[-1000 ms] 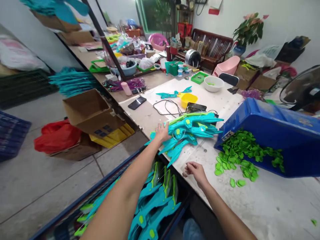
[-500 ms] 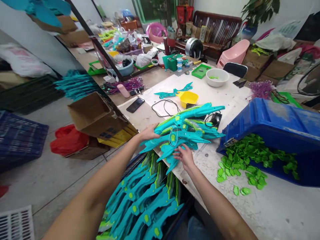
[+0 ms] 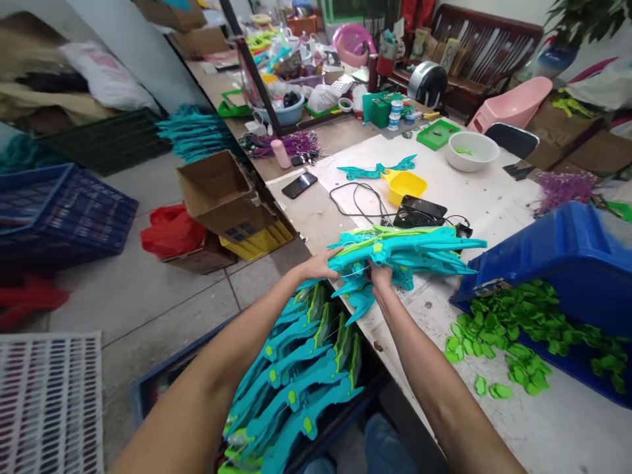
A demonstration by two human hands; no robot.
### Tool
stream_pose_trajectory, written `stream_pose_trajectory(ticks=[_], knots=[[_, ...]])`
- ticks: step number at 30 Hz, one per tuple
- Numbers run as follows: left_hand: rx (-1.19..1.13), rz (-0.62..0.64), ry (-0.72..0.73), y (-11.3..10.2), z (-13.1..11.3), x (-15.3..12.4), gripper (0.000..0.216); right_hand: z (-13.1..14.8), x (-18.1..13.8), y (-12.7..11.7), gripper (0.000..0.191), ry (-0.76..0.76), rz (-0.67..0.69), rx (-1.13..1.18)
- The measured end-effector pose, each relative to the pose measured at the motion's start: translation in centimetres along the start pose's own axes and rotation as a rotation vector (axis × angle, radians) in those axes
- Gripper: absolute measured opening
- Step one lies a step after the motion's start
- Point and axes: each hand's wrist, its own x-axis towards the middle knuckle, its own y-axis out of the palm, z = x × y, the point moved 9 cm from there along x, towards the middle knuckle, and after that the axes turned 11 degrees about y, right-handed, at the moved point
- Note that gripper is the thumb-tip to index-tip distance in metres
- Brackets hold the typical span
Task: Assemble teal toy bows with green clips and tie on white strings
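Observation:
A bundle of teal plastic wing-shaped parts [image 3: 419,245] with lime-green pieces lies at the near edge of the table, and both hands are on it. My left hand [image 3: 320,266] is closed around its left end, the fingertips partly hidden behind the teal plastic. Under the middle of the top part, my right hand [image 3: 382,276] reaches into the bundle with its fingers curled in and mostly covered. Thin white loops of tie show around the parts. Below the table edge, many similar teal parts [image 3: 296,395] are stacked in a dark crate.
Right of the bundle, a tipped blue bin [image 3: 543,243] spills green plastic pieces [image 3: 513,322] onto the table. Behind stand a small black fan [image 3: 419,212], a yellow scoop [image 3: 405,189], a phone [image 3: 299,185] and a white bowl [image 3: 473,153]. An open cardboard box [image 3: 217,197] is at left.
My right hand has moved up from the lower parts into the bundle, its fingers now curled. The top part sits lower and more level, uncovering the fan. The view has shifted left.

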Motion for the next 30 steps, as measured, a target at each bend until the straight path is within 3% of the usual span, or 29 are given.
stream_pose_trajectory(ticks=[3, 7, 10, 12, 16, 20, 23, 26, 30], knots=[[-0.055, -0.092, 0.067, -0.1, -1.5, -3.4, 0.093, 0.1, -2.6, 1.0, 0.027, -0.02, 0.006, 0.013], [-0.121, -0.31, -0.02, 1.2, -2.2, -9.7, 0.096, -1.2, -7.2, 4.8, 0.04, -0.04, 0.158, 0.047], [-0.201, -0.536, -0.074, 2.8, -3.1, -16.1, 0.095, -4.0, -11.5, 8.3, 0.046, -0.051, 0.306, 0.003], [-0.267, -0.682, -0.138, 4.5, -3.2, -21.6, 0.094, -7.5, -14.5, 10.3, 0.048, -0.017, 0.369, -0.115], [-0.442, -0.95, -0.442, 11.1, -0.9, -34.8, 0.092, -18.7, -20.3, 14.1, 0.046, 0.246, 0.511, -0.386], [-0.711, -1.201, -0.812, 21.2, 2.8, -48.4, 0.084, -33.1, -26.6, 16.9, 0.044, 0.608, 0.625, -0.664], [-0.963, -1.331, -1.03, 27.9, 5.6, -56.3, 0.076, -42.4, -30.0, 19.2, 0.042, 0.728, 0.646, -0.778], [-1.107, -1.372, -1.131, 31.4, 9.4, -62.0, 0.065, -50.7, -31.8, 22.1, 0.036, 0.815, 0.656, -0.854], [-1.159, -1.292, -1.193, 32.9, 16.3, -67.0, 0.054, -59.1, -31.0, 26.8, 0.03, 0.863, 0.673, -0.864]])
